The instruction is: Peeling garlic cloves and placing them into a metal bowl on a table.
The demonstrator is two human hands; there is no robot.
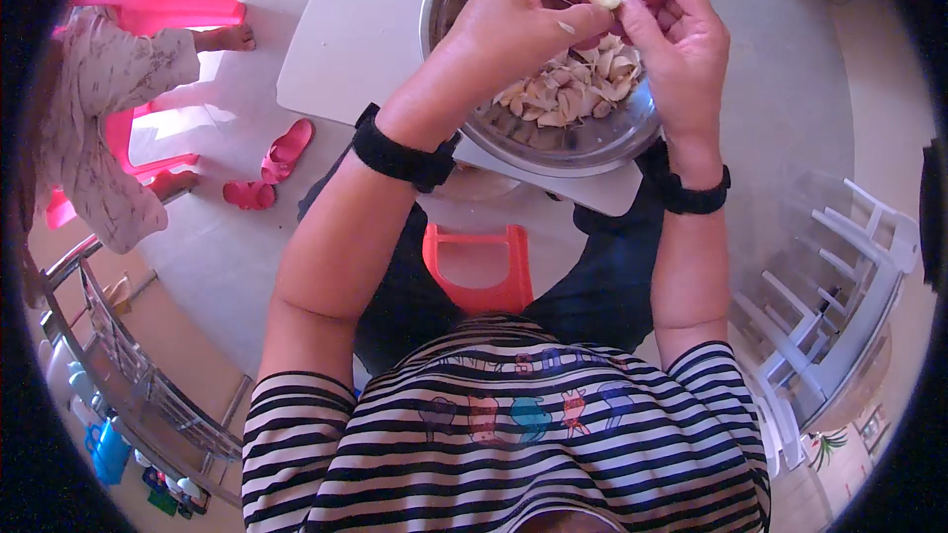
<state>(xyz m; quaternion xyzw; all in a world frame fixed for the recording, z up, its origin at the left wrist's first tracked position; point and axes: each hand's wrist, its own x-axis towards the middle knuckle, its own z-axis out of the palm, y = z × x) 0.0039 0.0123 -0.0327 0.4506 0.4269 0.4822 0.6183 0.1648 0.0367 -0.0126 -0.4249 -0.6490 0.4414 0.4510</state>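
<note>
A pale garlic clove (605, 2) is pinched between the fingertips of both my hands, over a large steel bowl. My left hand (528, 15) closes thumb and fingers on its left end, and a small flake of skin sticks to that thumb. From the other side, my right hand (686, 44) grips the clove with thumb and bent fingers; some fingertips are hidden. Beneath my hands, the steel bowl (494, 138) holds a heap of garlic cloves and papery skins (578, 84). Black bands circle both my wrists.
The bowl stands on a white table (341, 59) before my knees. Between my legs is a red plastic stool (484, 296). At left, another person (128, 79) sits on a pink chair near pink sandals (286, 153). White stacked chairs (820, 306) stand at right; a metal rack (148, 365) stands lower left.
</note>
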